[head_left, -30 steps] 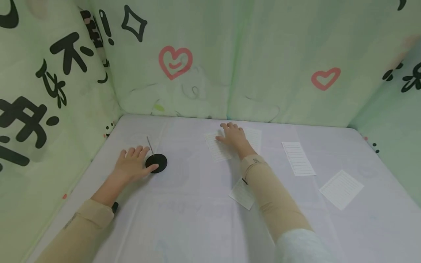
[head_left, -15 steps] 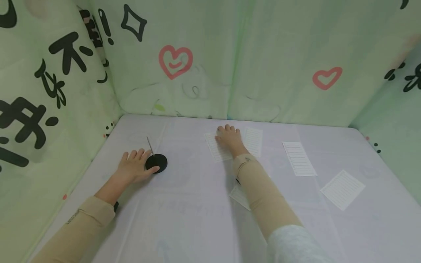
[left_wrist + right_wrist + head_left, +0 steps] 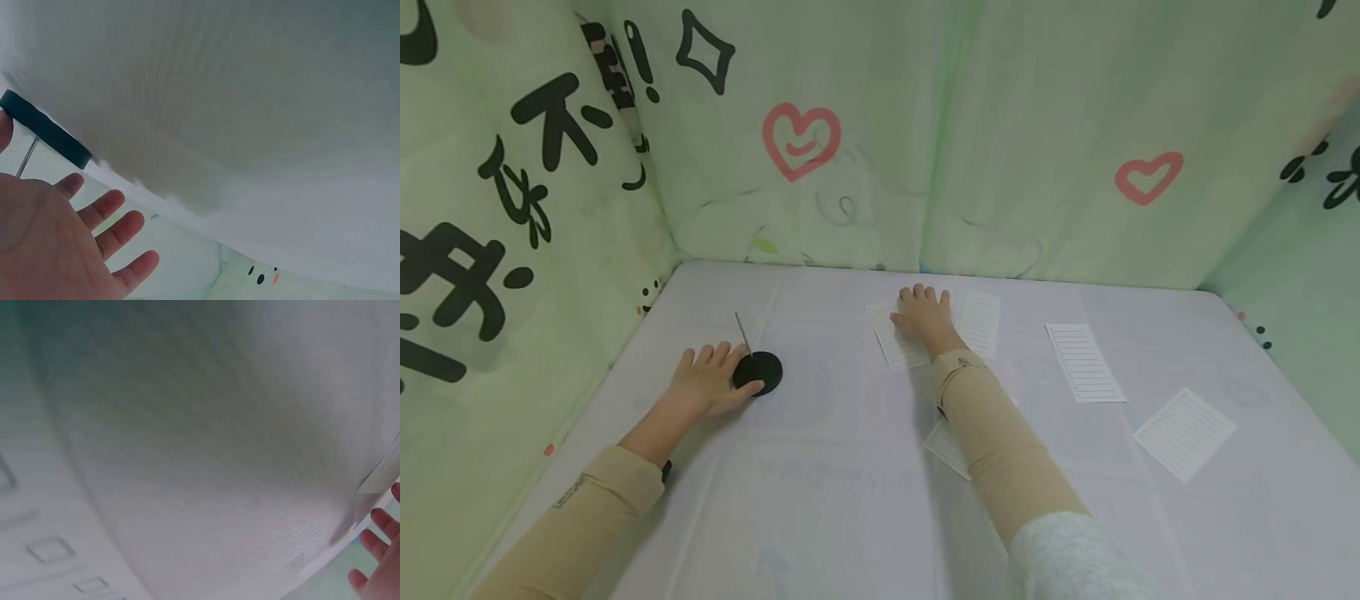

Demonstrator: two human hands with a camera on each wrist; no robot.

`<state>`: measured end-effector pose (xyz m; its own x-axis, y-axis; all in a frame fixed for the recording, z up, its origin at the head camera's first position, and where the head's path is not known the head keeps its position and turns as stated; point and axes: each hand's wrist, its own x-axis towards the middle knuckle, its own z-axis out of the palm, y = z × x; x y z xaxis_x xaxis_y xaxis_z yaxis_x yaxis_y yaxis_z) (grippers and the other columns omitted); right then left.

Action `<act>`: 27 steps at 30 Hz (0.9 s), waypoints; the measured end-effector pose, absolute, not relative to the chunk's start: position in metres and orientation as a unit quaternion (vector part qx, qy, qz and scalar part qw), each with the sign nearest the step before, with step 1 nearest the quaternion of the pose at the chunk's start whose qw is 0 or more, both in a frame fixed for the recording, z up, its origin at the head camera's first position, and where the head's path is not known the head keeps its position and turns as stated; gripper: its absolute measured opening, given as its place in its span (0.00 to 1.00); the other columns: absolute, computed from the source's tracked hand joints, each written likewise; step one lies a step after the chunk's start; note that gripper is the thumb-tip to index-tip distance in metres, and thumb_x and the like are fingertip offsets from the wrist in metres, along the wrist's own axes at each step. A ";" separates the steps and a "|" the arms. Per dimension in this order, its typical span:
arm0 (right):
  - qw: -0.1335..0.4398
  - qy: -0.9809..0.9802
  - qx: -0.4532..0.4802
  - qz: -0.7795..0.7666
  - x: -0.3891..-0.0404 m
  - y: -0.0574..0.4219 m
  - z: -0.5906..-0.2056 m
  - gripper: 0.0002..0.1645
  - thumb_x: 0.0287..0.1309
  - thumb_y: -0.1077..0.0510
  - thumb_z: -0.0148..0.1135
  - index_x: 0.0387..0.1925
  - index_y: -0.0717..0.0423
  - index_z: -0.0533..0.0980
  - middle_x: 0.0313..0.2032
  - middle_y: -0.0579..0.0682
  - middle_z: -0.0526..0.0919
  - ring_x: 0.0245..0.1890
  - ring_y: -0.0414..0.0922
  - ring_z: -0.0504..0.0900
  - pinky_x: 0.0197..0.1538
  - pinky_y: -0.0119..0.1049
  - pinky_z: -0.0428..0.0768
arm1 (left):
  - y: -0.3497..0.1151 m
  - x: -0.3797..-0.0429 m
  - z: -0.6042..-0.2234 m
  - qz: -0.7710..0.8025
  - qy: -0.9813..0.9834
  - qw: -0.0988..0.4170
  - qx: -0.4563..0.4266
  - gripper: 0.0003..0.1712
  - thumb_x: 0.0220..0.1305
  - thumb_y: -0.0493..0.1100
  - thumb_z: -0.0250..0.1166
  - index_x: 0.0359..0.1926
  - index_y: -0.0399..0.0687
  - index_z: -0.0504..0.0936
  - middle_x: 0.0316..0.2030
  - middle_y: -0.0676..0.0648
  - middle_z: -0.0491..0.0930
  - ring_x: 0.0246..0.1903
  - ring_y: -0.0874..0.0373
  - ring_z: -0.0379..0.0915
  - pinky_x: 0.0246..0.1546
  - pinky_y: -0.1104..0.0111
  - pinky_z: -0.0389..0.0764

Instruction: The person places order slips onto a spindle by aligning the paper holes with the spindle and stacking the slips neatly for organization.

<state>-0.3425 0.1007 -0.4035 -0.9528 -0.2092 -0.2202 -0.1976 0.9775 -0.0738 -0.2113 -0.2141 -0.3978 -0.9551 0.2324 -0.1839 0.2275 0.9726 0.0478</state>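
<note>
A receipt spike, a round black base (image 3: pixel 765 372) with a thin metal rod (image 3: pixel 742 332), stands on the left half of the table. My left hand (image 3: pixel 703 383) is beside it, fingers spread, thumb over the base's near edge. The left wrist view shows the same base (image 3: pixel 50 131) edge-on by the thumb, with the palm (image 3: pixel 50 244) facing the camera. At the back middle, my right hand (image 3: pixel 925 319) lies over a lined paper slip (image 3: pixel 895 346) and hides part of it. Its fingertips (image 3: pixel 375 544) enter the right wrist view at the edge, near a slip's lifted corner (image 3: pixel 375 481).
Another lined slip (image 3: pixel 981 325) lies just right of that hand. One more slip (image 3: pixel 947 446) is partly hidden under the right forearm. Two slips (image 3: pixel 1086 362) lie farther right. Green printed curtains (image 3: pixel 1030 150) enclose the white table (image 3: pixel 820 517) at the back and sides.
My right hand has moved slightly left and come down over the slip, then stayed there. My left hand has shifted a little right toward the spike's base.
</note>
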 end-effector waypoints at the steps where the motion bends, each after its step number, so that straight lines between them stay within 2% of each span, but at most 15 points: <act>1: 0.114 0.988 -0.104 -0.025 -0.343 0.101 -0.404 0.34 0.67 0.42 0.40 0.67 0.54 0.51 0.66 0.58 0.52 0.67 0.55 0.47 0.66 0.56 0.40 | -0.214 -0.211 -0.398 0.011 0.988 0.096 0.116 0.41 0.64 0.64 0.45 0.66 0.38 0.55 0.62 0.33 0.56 0.60 0.36 0.51 0.58 0.43 0.49; 16: 0.115 0.988 -0.096 -0.036 -0.343 0.097 -0.401 0.32 0.67 0.45 0.43 0.65 0.55 0.53 0.65 0.59 0.53 0.67 0.56 0.47 0.65 0.57 0.38 | -0.208 -0.209 -0.399 -0.001 0.987 0.105 0.118 0.45 0.63 0.67 0.44 0.66 0.35 0.55 0.64 0.32 0.56 0.62 0.36 0.50 0.59 0.43 0.48; 27: 0.100 0.988 -0.112 -0.033 -0.347 0.096 -0.403 0.25 0.65 0.48 0.46 0.58 0.54 0.55 0.59 0.58 0.59 0.63 0.55 0.54 0.65 0.57 0.42 | -0.208 -0.211 -0.401 -0.006 0.986 0.121 0.111 0.45 0.63 0.67 0.43 0.67 0.36 0.54 0.65 0.32 0.54 0.63 0.37 0.49 0.60 0.44 0.47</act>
